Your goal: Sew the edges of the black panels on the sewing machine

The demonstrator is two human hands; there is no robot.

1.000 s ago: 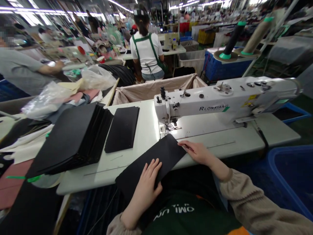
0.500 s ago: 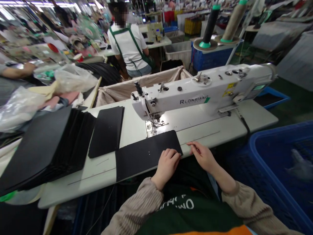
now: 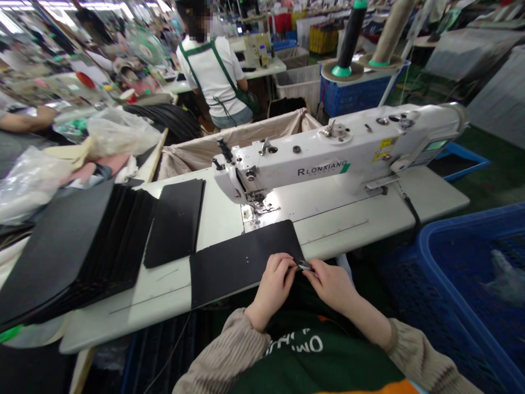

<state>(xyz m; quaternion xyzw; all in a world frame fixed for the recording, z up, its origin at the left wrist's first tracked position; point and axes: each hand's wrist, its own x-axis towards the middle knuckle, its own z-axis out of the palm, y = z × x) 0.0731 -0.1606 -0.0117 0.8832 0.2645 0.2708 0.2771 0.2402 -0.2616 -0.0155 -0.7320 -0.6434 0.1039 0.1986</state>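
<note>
A black panel [image 3: 235,260] is laid on the pale surface [image 3: 223,197], just on the near side of the needle end of a sewing machine [image 3: 283,164], and its near right corner is pinched in the left hand [image 3: 273,284], with the fingers bunched narrow. A small metal tool [image 3: 304,265], perhaps thread snips, is gripped in the right hand [image 3: 334,287], its tip at that same corner. For such close work, the corner is best held steady and taut, the tip angled away from the fingertips, and only the edge approached, so that the face is not nicked. To the left, a thin pile of black pieces [image 3: 174,221] is set on the surface, with a tall stack of black panels [image 3: 57,241] beyond it. A blue basket [image 3: 426,262] is placed at the right. Farther back, a person in a white top [image 3: 217,82] is seen among cluttered workstations, partly blurred.
</note>
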